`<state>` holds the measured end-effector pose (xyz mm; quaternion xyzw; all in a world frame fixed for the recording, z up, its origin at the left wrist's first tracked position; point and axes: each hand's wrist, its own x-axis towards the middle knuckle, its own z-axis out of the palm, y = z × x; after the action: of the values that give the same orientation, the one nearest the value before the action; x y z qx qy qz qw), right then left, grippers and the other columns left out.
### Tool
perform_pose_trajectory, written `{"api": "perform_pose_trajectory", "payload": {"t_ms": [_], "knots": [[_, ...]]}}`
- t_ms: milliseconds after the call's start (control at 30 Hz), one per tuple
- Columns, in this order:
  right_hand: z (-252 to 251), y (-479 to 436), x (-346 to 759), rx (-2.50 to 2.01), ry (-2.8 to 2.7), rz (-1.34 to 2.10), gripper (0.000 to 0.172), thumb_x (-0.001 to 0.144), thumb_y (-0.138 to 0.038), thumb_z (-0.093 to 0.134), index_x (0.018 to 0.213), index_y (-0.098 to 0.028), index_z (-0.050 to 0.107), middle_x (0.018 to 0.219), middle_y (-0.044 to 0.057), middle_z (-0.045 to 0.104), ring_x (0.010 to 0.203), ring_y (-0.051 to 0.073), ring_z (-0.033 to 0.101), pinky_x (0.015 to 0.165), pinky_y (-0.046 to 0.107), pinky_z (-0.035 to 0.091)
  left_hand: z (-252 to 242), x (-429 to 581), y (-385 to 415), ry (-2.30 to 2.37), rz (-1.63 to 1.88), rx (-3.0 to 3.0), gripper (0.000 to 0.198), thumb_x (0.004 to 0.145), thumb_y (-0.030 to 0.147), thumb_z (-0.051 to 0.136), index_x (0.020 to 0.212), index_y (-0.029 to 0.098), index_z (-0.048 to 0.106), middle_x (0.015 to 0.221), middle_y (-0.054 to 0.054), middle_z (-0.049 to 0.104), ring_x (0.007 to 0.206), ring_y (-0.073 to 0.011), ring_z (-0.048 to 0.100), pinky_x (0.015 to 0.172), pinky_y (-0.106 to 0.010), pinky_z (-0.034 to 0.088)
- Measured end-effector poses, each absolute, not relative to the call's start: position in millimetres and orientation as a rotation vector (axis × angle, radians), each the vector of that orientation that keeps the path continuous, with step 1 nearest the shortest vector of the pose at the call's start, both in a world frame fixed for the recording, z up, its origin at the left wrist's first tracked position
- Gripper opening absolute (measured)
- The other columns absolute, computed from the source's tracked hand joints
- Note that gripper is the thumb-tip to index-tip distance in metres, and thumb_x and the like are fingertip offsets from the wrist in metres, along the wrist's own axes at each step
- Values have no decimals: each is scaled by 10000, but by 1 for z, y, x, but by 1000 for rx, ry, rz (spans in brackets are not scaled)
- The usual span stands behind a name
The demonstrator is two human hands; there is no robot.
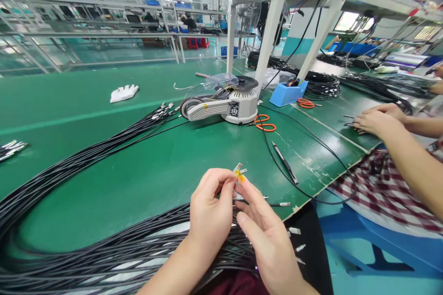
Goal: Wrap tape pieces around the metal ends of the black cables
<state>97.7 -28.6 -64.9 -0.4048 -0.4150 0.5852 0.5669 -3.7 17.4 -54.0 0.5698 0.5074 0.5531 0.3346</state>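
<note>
At the front of the green table, my left hand (212,203) pinches a yellow piece of tape (239,175) by a small metal cable connector (238,167). My right hand (265,230) meets it there, its index finger at the tape and its thumb apart below. Whether the right fingers grip anything is hard to make out. Under both hands lies a thick bundle of black cables (148,244), which loops round at the left and runs back to connector ends near a tape dispenser (238,106).
Orange-handled scissors (266,127) and a utility knife (284,163) lie right of the dispenser. Behind are a blue tape holder (288,93), white shelf posts and cable coils (321,86). A white glove (124,93) rests at back left. Another person's hands (379,120) work at right.
</note>
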Motion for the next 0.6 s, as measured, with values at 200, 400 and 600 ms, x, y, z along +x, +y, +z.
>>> {"api": "perform_pose_trajectory", "payload": {"t_ms": [200, 400, 600], "knots": [[-65, -29, 97, -946, -971, 1380, 436, 861, -202, 524, 1281, -321, 520, 1399, 7, 455, 1242, 227, 464, 1045, 387, 393, -54, -6, 18, 1341, 1428, 1555, 92, 847, 202, 543, 827, 209, 632, 817, -9, 619, 697, -122, 598, 647, -239, 509], [-61, -27, 97, -966, -971, 1355, 431, 851, -187, 530, 1255, -338, 545, 1374, -2, 486, 1233, 217, 476, 1034, 366, 403, -54, -5, 19, 1337, 1447, 1578, 109, 846, 211, 547, 853, 217, 655, 827, -8, 629, 688, -117, 602, 639, -234, 513], [-60, -26, 96, -964, -967, 1351, 432, 848, -192, 536, 1254, -338, 548, 1367, 7, 493, 1223, 221, 485, 1031, 369, 406, -52, -5, 18, 1353, 1441, 1565, 109, 838, 221, 561, 869, 212, 665, 839, -14, 645, 689, -120, 616, 649, -237, 526]]}}
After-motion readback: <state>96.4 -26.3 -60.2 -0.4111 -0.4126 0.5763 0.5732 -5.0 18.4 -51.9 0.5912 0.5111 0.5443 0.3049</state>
